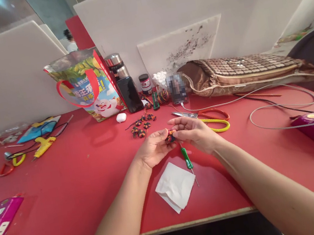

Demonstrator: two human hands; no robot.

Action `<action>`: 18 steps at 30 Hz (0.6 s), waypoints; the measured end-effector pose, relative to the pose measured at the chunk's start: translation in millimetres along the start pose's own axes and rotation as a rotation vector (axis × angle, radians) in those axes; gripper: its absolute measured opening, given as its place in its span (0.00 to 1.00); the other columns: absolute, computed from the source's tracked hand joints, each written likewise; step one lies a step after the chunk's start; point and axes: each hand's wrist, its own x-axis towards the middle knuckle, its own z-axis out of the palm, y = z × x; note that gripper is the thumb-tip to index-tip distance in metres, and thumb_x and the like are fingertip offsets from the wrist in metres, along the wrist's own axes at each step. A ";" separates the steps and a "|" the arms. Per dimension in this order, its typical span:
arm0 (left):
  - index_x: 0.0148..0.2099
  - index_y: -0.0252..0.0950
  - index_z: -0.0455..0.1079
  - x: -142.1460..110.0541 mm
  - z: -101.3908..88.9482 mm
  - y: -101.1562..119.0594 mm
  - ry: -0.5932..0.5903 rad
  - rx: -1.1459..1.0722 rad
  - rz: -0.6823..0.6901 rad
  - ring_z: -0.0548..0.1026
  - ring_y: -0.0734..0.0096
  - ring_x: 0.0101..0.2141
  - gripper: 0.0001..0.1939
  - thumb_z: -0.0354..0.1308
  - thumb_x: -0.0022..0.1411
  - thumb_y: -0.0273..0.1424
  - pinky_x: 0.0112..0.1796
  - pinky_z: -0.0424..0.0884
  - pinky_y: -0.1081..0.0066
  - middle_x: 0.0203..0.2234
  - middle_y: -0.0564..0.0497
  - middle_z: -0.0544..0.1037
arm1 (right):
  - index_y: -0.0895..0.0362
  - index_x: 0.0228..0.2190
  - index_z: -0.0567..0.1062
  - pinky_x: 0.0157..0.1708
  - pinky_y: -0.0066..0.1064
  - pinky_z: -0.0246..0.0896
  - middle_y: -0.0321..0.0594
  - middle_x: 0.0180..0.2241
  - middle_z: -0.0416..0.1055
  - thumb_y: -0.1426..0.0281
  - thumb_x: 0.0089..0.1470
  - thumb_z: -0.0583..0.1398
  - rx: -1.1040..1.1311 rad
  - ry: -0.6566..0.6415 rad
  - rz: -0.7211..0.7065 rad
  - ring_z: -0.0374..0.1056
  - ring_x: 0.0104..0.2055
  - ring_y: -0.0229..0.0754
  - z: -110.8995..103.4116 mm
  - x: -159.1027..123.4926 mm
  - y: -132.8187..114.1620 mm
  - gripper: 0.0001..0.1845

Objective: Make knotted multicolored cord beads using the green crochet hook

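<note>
A small, black-and-orange yarn piece (170, 136) is pinched by the left hand (155, 147) and right hand (194, 132); a green-handled metal tool (186, 158) is laid on the red table (75, 188)

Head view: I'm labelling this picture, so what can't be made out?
Head view, orange-and-dark piece: partly covered by the left hand and right hand.
Head view, bag: contents hidden by its sides.
Head view, left magenta power strip: cut off by the left edge.
Head view, pixelated item: details lost to pixelation.
</note>
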 end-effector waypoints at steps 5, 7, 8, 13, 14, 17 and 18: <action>0.34 0.31 0.78 1.8 -0.4 3.7 0.086 -0.100 0.066 0.79 0.70 0.31 0.08 0.72 0.58 0.30 0.36 0.74 0.71 0.30 0.47 0.81 | 0.55 0.42 0.79 0.30 0.30 0.64 0.39 0.38 0.76 0.71 0.41 0.73 -0.004 0.097 -0.027 0.70 0.32 0.38 1.9 -0.3 -2.2 0.23; 0.33 0.31 0.77 2.3 -0.7 5.1 0.104 -0.146 0.075 0.77 0.72 0.29 0.08 0.72 0.58 0.30 0.34 0.74 0.71 0.28 0.48 0.80 | 0.54 0.38 0.78 0.27 0.29 0.61 0.37 0.33 0.75 0.70 0.42 0.72 -0.012 0.173 -0.064 0.69 0.29 0.37 2.1 0.0 -2.7 0.19; 0.33 0.31 0.77 2.5 -0.7 5.3 0.104 -0.160 0.073 0.77 0.73 0.29 0.08 0.72 0.58 0.30 0.34 0.74 0.72 0.28 0.49 0.80 | 0.55 0.36 0.78 0.25 0.28 0.59 0.36 0.29 0.73 0.70 0.42 0.71 -0.014 0.198 -0.076 0.67 0.27 0.36 2.2 0.0 -2.9 0.16; 0.33 0.31 0.77 3.4 -0.4 2.3 0.056 -0.141 0.081 0.76 0.74 0.29 0.09 0.73 0.57 0.30 0.34 0.74 0.73 0.29 0.48 0.80 | 0.57 0.30 0.76 0.18 0.26 0.49 0.33 0.19 0.67 0.64 0.42 0.72 -0.034 0.073 0.060 0.58 0.20 0.33 6.7 -1.8 -2.1 0.15; 0.32 0.32 0.77 3.6 -0.4 1.5 0.048 -0.136 0.088 0.76 0.74 0.29 0.09 0.73 0.56 0.30 0.34 0.73 0.73 0.29 0.49 0.80 | 0.57 0.30 0.76 0.18 0.26 0.48 0.33 0.19 0.67 0.63 0.42 0.73 -0.044 0.048 0.078 0.57 0.20 0.33 8.0 -2.3 -1.4 0.16; 0.31 0.32 0.77 4.2 -0.7 -0.1 0.036 -0.117 0.104 0.76 0.74 0.29 0.10 0.74 0.54 0.30 0.34 0.73 0.73 0.29 0.49 0.81 | 0.57 0.28 0.75 0.17 0.25 0.47 0.32 0.18 0.67 0.62 0.39 0.75 -0.064 0.043 0.072 0.56 0.19 0.32 9.9 -2.6 0.8 0.19; 0.31 0.32 0.77 4.2 -0.7 -0.4 0.035 -0.106 0.108 0.77 0.74 0.30 0.10 0.75 0.53 0.30 0.35 0.73 0.73 0.29 0.49 0.81 | 0.57 0.28 0.75 0.17 0.25 0.46 0.32 0.18 0.66 0.62 0.39 0.75 -0.068 0.048 0.066 0.56 0.19 0.32 9.7 -2.4 1.5 0.19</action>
